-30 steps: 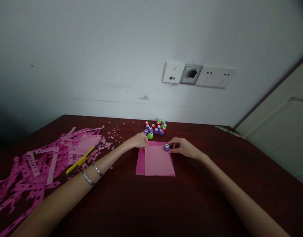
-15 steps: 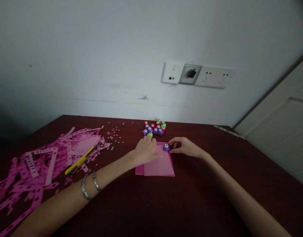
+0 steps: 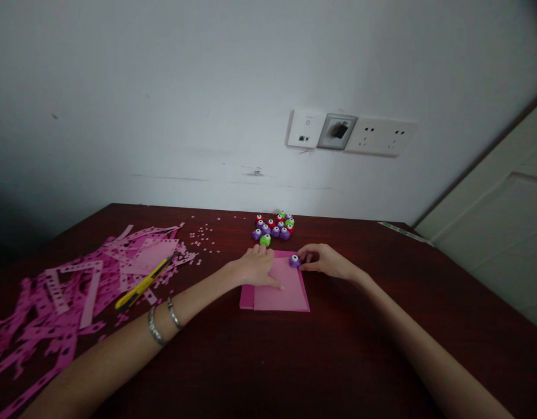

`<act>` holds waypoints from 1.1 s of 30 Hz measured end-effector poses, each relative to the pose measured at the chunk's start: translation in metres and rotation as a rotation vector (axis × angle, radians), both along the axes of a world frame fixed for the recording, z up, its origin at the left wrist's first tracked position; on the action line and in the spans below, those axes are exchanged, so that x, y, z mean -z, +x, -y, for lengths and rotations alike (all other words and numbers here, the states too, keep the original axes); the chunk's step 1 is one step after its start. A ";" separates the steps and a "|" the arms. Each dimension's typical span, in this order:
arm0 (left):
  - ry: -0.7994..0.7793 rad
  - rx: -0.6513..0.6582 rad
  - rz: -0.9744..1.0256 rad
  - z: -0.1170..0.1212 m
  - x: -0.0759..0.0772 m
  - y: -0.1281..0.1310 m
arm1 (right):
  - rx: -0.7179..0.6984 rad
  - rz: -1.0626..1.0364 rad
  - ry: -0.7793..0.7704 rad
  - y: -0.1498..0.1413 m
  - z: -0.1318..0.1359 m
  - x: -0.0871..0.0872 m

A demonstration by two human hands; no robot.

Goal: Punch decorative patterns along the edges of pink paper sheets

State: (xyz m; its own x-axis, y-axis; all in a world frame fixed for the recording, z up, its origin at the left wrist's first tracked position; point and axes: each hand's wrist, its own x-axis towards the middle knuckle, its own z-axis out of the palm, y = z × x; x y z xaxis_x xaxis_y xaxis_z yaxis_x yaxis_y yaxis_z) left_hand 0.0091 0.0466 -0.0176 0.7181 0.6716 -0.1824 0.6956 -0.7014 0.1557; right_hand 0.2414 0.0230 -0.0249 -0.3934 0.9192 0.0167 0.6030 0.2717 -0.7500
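Observation:
A stack of pink paper sheets (image 3: 286,297) lies on the dark wooden table (image 3: 295,361). My left hand (image 3: 256,269) rests flat on the sheets' left part, fingers stretched out, open. My right hand (image 3: 323,261) pinches a small purple paper punch (image 3: 295,261) at the sheets' far right corner. A green punch (image 3: 265,240) sits just beyond my left fingertips.
A cluster of several red, purple and green punches (image 3: 275,226) stands near the wall. Pink paper strips and scraps (image 3: 67,297) cover the table's left side, with a yellow utility knife (image 3: 142,283) on them. Wall sockets (image 3: 351,134) hang above. A door (image 3: 500,227) stands at the right.
My left hand moved from the sheets' far left corner onto the paper and spread flat. The right hand stayed on the purple punch.

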 end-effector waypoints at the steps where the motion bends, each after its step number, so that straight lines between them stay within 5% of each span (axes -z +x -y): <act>1: -0.009 -0.001 0.002 -0.001 0.001 0.000 | -0.005 -0.003 0.002 0.000 0.000 0.000; 10: -0.008 0.002 -0.009 -0.002 0.000 0.000 | -0.023 -0.036 -0.050 -0.001 0.002 -0.004; 17: 0.103 -0.040 0.187 -0.013 -0.017 -0.001 | 0.175 -0.030 -0.314 0.002 0.003 -0.020; 26: -0.585 -0.156 0.203 -0.040 -0.036 0.028 | 0.124 0.150 -0.643 0.000 -0.020 -0.040; 33: -0.791 -0.105 0.153 -0.051 -0.037 0.037 | 0.098 0.208 -0.677 -0.007 -0.028 -0.038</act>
State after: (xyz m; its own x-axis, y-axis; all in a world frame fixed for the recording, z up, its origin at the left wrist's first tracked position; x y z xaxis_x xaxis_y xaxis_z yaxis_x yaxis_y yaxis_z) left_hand 0.0459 0.0979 0.0199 0.7141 0.4501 -0.5362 0.6823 -0.2763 0.6768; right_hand 0.2349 0.0507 0.0128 -0.2417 0.7323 -0.6367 0.7499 -0.2755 -0.6015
